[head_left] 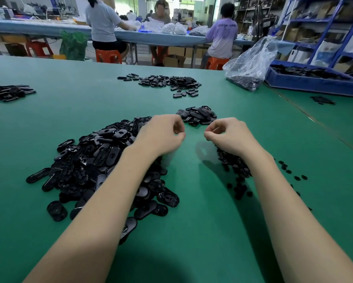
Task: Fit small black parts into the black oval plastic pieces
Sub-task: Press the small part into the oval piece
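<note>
- Left hand (pixel 161 135) centre frame, fingers curled w/ tips pinched together; no part visible in the grip, so clenched on nothing as far as can be seen.
- Right hand (pixel 230 135) just right of it, same curled pinch; thumb and forefinger tips meet, anything tiny between them too small to tell.
- Big heap of oval pieces (pixel 102 166) lower left of centre, under and beside the left forearm – prob. kept there so left hand grabs w/o reaching.
- Small black parts (pixel 235 170) heaped right of centre under the right wrist, a few strays further right – same logic, one stock per hand.
- Smaller pile (pixel 198 116) just above both hands, apart from the stock heaps – likely finished ones, pushed fwd out of the way.
- More piles (pixel 167 82) upper centre; plastic bag (pixel 251 64) and blue bin (pixel 314 82) upper right, prob. bulk supply.
- Bare green counter (pixel 192 201) between the heaps = work zone for fitting.
- Judged stage: between pieces, next pick due from both heaps.
</note>
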### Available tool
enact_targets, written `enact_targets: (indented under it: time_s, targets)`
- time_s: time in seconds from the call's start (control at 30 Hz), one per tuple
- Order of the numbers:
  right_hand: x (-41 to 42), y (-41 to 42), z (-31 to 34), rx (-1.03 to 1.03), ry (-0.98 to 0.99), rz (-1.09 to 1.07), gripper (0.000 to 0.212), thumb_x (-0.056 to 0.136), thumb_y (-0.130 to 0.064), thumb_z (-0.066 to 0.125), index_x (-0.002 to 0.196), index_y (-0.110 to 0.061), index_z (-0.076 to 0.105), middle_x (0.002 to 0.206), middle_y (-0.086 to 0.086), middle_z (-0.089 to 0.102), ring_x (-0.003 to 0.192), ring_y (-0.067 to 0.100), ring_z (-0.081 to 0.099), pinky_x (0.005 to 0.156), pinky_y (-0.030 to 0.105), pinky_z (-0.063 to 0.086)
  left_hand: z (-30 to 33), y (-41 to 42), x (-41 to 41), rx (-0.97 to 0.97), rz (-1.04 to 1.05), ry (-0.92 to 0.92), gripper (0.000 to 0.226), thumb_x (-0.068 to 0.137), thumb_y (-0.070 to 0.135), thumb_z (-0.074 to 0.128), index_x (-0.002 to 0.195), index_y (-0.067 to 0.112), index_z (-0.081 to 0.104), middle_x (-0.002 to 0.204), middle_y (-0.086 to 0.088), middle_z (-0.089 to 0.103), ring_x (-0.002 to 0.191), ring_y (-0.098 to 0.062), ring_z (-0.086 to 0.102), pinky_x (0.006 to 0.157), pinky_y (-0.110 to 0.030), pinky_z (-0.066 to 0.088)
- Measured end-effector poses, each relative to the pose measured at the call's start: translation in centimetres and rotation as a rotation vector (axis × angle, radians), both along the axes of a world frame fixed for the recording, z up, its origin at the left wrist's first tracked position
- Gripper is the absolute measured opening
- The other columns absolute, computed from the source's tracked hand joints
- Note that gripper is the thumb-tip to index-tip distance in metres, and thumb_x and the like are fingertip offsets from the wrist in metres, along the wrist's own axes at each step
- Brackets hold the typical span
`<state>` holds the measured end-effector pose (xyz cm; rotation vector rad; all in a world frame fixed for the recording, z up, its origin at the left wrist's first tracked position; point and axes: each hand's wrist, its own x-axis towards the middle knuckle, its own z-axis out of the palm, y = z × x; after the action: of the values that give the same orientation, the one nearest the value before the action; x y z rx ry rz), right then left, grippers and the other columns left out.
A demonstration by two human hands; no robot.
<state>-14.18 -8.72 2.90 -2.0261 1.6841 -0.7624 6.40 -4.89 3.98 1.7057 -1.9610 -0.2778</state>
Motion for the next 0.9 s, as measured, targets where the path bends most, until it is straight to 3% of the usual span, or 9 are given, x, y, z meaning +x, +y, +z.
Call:
enact_targets:
  time_s: [0.13, 0.27, 0.43, 0.6, 0.77, 0.9]
  targets:
    - [-0.9, 0.1, -0.2, 0.043, -0.010, 0.002, 0.008, 0.084, -0.034, 0.068, 0.081, -0.034, 0.075, 0.081, -0.021, 0.073, 0.086, 0.003, 0.066, 0.085, 0.032, 0.056, 0.3, 0.2, 2.4, 0.141, 0.135, -0.277, 0.029, 0.079, 0.046, 0.073, 0.101, 0.033, 0.059, 0.100, 0.010, 0.065, 0.105, -0.019, 0.057, 0.080, -0.032, 0.043]
    - [-1.4, 0.0, -0.1, 0.045, -0.053, -0.015, 0.007, 0.084, -0.035, 0.069, 0.080, -0.035, 0.075, 0.079, -0.022, 0.073, 0.086, 0.002, 0.067, 0.079, 0.028, 0.053, 0.2, 0.4, 2.4, 0.165, 0.150, -0.373, 0.029, 0.080, 0.039, 0.070, 0.105, 0.032, 0.058, 0.104, 0.008, 0.065, 0.107, -0.022, 0.056, 0.083, -0.032, 0.038]
    - [-1.3, 0.1, -0.2, 0.077, -0.054, 0.001, 0.009, 0.084, -0.035, 0.067, 0.083, -0.032, 0.075, 0.082, -0.019, 0.075, 0.088, 0.006, 0.069, 0.083, 0.030, 0.056, 0.2, 0.7, 2.0, 0.146, 0.142, -0.319, 0.018, 0.080, 0.026, 0.067, 0.097, 0.029, 0.062, 0.101, 0.008, 0.066, 0.102, -0.021, 0.059, 0.088, -0.033, 0.042]
    - [-1.6, 0.2, -0.2, 0.097, -0.033, -0.006, 0.010, 0.085, -0.035, 0.066, 0.084, -0.032, 0.075, 0.083, -0.019, 0.076, 0.089, 0.006, 0.069, 0.086, 0.033, 0.056, 0.7, 0.8, 1.5, 0.032, 0.123, -0.317, 0.019, 0.082, 0.028, 0.067, 0.099, 0.027, 0.061, 0.098, 0.007, 0.067, 0.107, -0.022, 0.055, 0.092, -0.035, 0.041]
    - [-2.4, -0.1, -0.2, 0.073, 0.033, -0.061, 0.010, 0.087, -0.032, 0.066, 0.084, -0.034, 0.074, 0.084, -0.021, 0.071, 0.091, 0.008, 0.065, 0.083, 0.032, 0.055, 1.5, 0.9, -0.2, -0.117, -0.099, 0.014, 0.021, 0.082, 0.024, 0.069, 0.101, 0.029, 0.062, 0.090, 0.016, 0.065, 0.085, -0.012, 0.060, 0.080, -0.036, 0.054]
    - [-2.8, -0.1, -0.3, 0.111, 0.137, -0.074, 0.016, 0.086, -0.022, 0.067, 0.082, -0.035, 0.074, 0.085, -0.020, 0.070, 0.089, 0.012, 0.064, 0.075, 0.028, 0.052, 0.1, 1.1, -1.7, -0.173, -0.227, 0.092, 0.026, 0.085, 0.022, 0.072, 0.109, 0.025, 0.061, 0.092, 0.016, 0.066, 0.092, -0.018, 0.059, 0.085, -0.042, 0.051]
